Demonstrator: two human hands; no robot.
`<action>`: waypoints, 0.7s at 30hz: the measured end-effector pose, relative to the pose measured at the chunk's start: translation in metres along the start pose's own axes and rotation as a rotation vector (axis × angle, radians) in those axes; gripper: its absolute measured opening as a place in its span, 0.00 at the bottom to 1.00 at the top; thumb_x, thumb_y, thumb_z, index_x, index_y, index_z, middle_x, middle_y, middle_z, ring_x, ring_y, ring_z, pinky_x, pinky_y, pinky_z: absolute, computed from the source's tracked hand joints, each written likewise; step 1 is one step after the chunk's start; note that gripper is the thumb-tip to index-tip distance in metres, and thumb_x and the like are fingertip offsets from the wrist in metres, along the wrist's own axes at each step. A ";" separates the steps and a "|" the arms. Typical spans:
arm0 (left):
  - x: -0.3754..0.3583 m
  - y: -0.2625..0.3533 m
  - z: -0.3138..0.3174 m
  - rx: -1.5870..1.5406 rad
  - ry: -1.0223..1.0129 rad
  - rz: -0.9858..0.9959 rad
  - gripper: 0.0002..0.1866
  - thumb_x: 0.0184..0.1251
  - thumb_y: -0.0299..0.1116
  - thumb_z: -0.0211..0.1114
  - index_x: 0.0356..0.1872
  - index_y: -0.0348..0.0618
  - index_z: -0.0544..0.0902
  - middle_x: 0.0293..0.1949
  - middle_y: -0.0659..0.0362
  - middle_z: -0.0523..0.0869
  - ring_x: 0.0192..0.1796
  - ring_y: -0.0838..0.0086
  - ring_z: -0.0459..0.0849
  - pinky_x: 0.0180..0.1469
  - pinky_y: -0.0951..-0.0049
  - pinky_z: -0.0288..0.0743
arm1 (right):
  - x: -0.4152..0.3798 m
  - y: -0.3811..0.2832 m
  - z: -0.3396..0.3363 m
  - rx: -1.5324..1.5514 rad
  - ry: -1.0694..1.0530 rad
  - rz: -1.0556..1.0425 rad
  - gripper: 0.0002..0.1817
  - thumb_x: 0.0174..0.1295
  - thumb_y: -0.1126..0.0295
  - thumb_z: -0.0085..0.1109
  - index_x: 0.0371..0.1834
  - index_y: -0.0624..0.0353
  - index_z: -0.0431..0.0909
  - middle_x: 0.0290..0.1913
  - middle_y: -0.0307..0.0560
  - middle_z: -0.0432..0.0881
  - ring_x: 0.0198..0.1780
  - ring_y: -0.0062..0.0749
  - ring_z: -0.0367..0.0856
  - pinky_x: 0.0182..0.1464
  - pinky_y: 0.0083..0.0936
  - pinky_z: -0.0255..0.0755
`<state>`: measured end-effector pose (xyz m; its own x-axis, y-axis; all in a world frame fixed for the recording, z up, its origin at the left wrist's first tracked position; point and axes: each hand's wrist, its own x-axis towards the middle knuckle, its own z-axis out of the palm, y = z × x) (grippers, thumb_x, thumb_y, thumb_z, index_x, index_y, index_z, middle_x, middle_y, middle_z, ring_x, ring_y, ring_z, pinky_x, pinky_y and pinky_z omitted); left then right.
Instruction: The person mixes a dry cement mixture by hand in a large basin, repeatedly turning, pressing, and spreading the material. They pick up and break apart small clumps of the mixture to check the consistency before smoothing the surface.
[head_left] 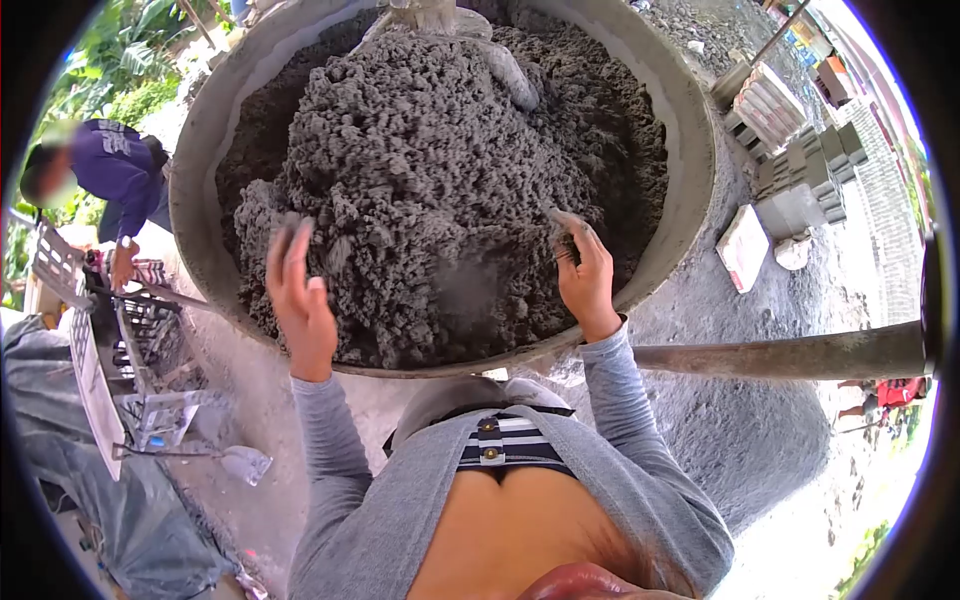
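Observation:
In front of me a wide round mixer drum holds a heap of grey, crumbly concrete mix. My left hand is over the near left part of the mix, fingers stretched upward and nothing in them. On the right, my right hand hangs over the mix just inside the rim, its fingers bent but apart from the thumb, also holding nothing. Grey dust shows on the fingertips of both hands. At the far side a mortar-caked mixing arm reaches into the heap.
A person in a dark blue top bends at the left beside a metal frame. A shovel lies on the ground there. To the right are stacked grey blocks, a white sack and a long pole.

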<state>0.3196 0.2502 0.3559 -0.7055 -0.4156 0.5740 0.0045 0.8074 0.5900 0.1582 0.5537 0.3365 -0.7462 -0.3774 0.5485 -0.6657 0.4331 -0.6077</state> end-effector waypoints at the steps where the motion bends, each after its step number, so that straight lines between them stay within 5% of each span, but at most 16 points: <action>1: -0.001 0.001 0.012 -0.047 -0.043 0.019 0.30 0.75 0.51 0.37 0.65 0.41 0.72 0.66 0.53 0.72 0.71 0.54 0.63 0.72 0.55 0.52 | -0.001 0.001 -0.001 0.007 0.003 0.018 0.20 0.58 0.83 0.57 0.55 0.62 0.76 0.52 0.56 0.81 0.53 0.51 0.80 0.53 0.33 0.75; 9: -0.015 0.030 0.059 -0.334 -0.220 0.017 0.29 0.72 0.46 0.45 0.67 0.39 0.69 0.68 0.49 0.69 0.73 0.52 0.59 0.72 0.55 0.50 | -0.002 0.019 -0.018 -0.060 0.223 0.116 0.17 0.62 0.82 0.56 0.55 0.65 0.76 0.55 0.54 0.81 0.57 0.44 0.80 0.57 0.32 0.73; 14: -0.017 0.046 0.081 -0.655 -0.459 -0.079 0.30 0.75 0.41 0.39 0.72 0.35 0.58 0.74 0.49 0.58 0.77 0.60 0.52 0.76 0.65 0.44 | -0.003 0.026 -0.026 -0.163 0.282 0.177 0.15 0.65 0.78 0.55 0.55 0.64 0.77 0.55 0.53 0.81 0.57 0.44 0.80 0.55 0.31 0.74; 17: -0.020 0.058 0.091 -1.000 -0.708 -0.402 0.31 0.77 0.39 0.37 0.74 0.31 0.48 0.77 0.51 0.48 0.79 0.67 0.43 0.77 0.70 0.37 | -0.004 0.031 -0.028 -0.227 0.219 0.148 0.16 0.65 0.78 0.54 0.56 0.64 0.76 0.55 0.54 0.81 0.55 0.45 0.81 0.54 0.31 0.75; 18: -0.021 0.063 0.090 -0.954 -0.795 -0.386 0.30 0.80 0.44 0.27 0.75 0.34 0.47 0.77 0.52 0.48 0.79 0.65 0.43 0.77 0.68 0.34 | -0.004 0.032 -0.028 -0.221 0.208 0.152 0.16 0.65 0.78 0.54 0.56 0.64 0.76 0.55 0.54 0.81 0.55 0.45 0.81 0.54 0.31 0.75; 20: -0.020 0.078 0.088 -0.937 -0.817 -0.487 0.31 0.80 0.45 0.29 0.75 0.34 0.47 0.77 0.51 0.48 0.79 0.65 0.43 0.77 0.67 0.37 | -0.007 0.035 -0.028 -0.235 0.012 0.220 0.17 0.64 0.78 0.54 0.56 0.64 0.76 0.52 0.55 0.82 0.53 0.46 0.82 0.52 0.32 0.75; 21: -0.021 0.073 0.088 -0.932 -0.822 -0.508 0.31 0.80 0.45 0.29 0.75 0.34 0.47 0.77 0.51 0.48 0.79 0.65 0.43 0.77 0.67 0.37 | -0.003 0.023 -0.028 -0.123 -0.110 0.442 0.17 0.62 0.78 0.55 0.55 0.62 0.78 0.50 0.57 0.83 0.51 0.49 0.82 0.51 0.34 0.75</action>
<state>0.2722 0.3547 0.3363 -0.9896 0.0543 -0.1333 -0.1374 -0.0813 0.9872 0.1452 0.5876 0.3374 -0.9586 -0.2169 0.1843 -0.2833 0.6634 -0.6926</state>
